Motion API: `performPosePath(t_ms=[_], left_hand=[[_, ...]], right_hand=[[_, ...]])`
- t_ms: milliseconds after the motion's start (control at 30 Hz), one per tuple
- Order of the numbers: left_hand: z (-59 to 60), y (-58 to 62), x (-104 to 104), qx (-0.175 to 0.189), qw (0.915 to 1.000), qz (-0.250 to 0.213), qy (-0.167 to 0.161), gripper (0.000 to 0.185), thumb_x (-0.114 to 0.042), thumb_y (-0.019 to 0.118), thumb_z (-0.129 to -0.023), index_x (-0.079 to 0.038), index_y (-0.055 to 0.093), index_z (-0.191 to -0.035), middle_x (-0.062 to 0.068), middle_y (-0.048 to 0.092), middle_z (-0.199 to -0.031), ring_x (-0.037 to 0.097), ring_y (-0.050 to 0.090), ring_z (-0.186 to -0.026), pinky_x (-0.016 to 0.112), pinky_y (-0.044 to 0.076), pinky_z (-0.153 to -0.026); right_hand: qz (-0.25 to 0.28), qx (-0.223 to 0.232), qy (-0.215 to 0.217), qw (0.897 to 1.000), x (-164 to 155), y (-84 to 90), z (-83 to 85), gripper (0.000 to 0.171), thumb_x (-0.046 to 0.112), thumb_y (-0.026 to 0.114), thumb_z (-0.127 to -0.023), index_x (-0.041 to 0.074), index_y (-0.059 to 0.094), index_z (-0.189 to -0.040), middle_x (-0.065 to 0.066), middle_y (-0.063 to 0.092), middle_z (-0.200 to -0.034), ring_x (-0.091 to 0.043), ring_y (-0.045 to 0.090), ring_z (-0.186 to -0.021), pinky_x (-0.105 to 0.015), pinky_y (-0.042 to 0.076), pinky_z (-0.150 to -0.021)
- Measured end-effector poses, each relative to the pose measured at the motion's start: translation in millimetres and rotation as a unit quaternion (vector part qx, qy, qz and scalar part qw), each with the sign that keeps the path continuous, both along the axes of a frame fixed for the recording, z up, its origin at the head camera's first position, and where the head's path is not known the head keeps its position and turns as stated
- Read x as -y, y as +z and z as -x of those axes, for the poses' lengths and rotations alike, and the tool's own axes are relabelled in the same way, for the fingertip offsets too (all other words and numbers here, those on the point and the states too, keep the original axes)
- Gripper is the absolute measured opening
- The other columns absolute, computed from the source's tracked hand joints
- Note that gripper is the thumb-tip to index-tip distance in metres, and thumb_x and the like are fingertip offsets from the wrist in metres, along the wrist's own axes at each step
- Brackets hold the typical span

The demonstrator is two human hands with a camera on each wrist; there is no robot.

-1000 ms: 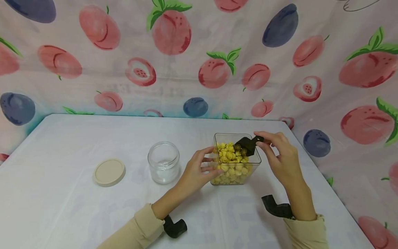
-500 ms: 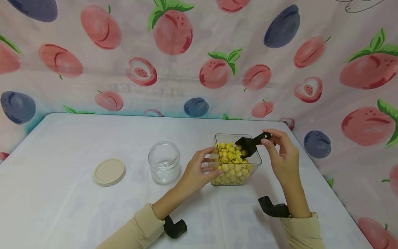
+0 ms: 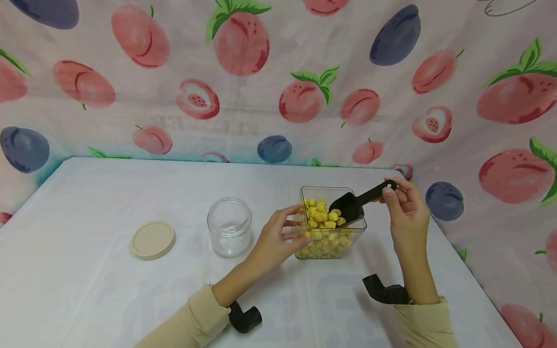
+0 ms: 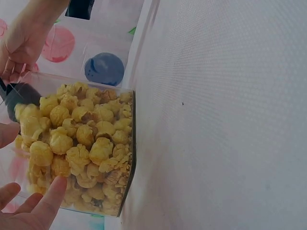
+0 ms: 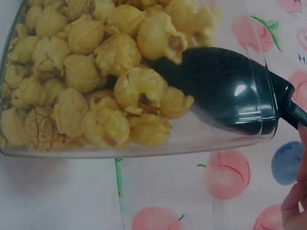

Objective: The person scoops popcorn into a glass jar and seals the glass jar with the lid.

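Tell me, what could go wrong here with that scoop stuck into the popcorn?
The popcorn is heaped near the rim of the clear container, so levering the black scoop could flick pieces onto the table. The right hand pinches only the far end of the handle, so a loaded scoop might tip. The left hand just rests fingertips on the container's side; a hard push could slide it.

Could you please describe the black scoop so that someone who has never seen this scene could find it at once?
On the white table, look right of the empty glass jar to the clear square tub of yellow popcorn. The black scoop dips into it, its handle pinched by the right hand. It is the only dark tool among pale things.
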State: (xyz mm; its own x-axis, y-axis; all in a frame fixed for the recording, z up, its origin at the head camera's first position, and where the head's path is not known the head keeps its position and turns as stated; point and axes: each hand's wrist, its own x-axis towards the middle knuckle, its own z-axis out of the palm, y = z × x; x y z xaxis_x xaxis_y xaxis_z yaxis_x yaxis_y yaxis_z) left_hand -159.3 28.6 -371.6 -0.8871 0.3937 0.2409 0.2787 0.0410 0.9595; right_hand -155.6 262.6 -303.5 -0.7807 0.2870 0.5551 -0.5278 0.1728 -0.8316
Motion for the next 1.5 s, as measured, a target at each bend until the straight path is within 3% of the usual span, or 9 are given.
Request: performPosePath(t_ms=[133,533,900,1133,1367,1500], left_hand=[[-0.3,1.2,0.3,0.002,1.0,0.006,0.003,0.069,-0.01,0.071,-0.082,-0.011,0.036,-0.141,0.012,0.041,-0.134,0.029,0.054,-0.113,0.031,0.054,-0.089],[-0.5,2.1,-0.3,0.001,1.0,0.004,0.001,0.068,-0.01,0.071,-0.082,-0.009,0.036,-0.141,0.013,0.041,-0.133,0.029,0.054,-0.113,0.033,0.054,-0.089],[0.1,1.2,-0.5,-0.002,1.0,0.005,0.002,0.068,-0.01,0.07,-0.082,-0.009,0.036,-0.141,0.014,0.041,-0.133,0.031,0.054,-0.113,0.035,0.054,-0.089],[0.9,0.2,-1.4,0.003,1.0,0.008,0.003,0.07,-0.011,0.071,-0.082,-0.012,0.035,-0.142,0.012,0.04,-0.134,0.029,0.053,-0.114,0.035,0.053,-0.09],[0.8,-0.2,-1.4,0.006,1.0,0.007,0.002,0.069,-0.013,0.07,-0.083,-0.011,0.034,-0.142,0.013,0.04,-0.135,0.029,0.052,-0.114,0.036,0.053,-0.09],[0.8,-0.7,-1.7,0.004,1.0,0.004,0.002,0.069,-0.012,0.07,-0.083,-0.012,0.034,-0.142,0.013,0.039,-0.135,0.029,0.052,-0.114,0.037,0.053,-0.09]], right_hand=[[0.05,0.026,0.006,0.998,-0.7,1.1,0.1,0.019,0.0,0.057,-0.09,0.001,0.061,-0.108,0.003,0.068,-0.075,-0.01,0.06,-0.07,-0.018,0.051,-0.078],[0.111,0.069,0.001,0.991,1.0,1.6,0.7,0.014,-0.002,0.056,-0.089,0.002,0.062,-0.102,0.003,0.068,-0.065,-0.011,0.059,-0.066,-0.024,0.046,-0.079],[0.122,0.04,0.007,0.992,8.8,-1.3,0.9,0.013,-0.002,0.057,-0.089,0.006,0.06,-0.098,0.002,0.067,-0.064,-0.011,0.06,-0.068,-0.026,0.046,-0.084],[0.05,0.08,0.003,0.996,15.1,-5.5,-0.9,0.014,0.002,0.057,-0.09,0.009,0.057,-0.103,0.006,0.065,-0.067,-0.011,0.056,-0.076,-0.024,0.043,-0.083],[0.096,0.098,0.002,0.991,17.2,-5.4,0.9,0.01,0.003,0.057,-0.091,0.009,0.058,-0.099,0.006,0.066,-0.065,-0.011,0.058,-0.072,-0.027,0.038,-0.085],[0.074,0.134,0.013,0.988,20.8,-8.0,1.9,0.011,0.006,0.057,-0.091,0.011,0.056,-0.1,0.009,0.066,-0.065,-0.008,0.057,-0.073,-0.027,0.036,-0.089]])
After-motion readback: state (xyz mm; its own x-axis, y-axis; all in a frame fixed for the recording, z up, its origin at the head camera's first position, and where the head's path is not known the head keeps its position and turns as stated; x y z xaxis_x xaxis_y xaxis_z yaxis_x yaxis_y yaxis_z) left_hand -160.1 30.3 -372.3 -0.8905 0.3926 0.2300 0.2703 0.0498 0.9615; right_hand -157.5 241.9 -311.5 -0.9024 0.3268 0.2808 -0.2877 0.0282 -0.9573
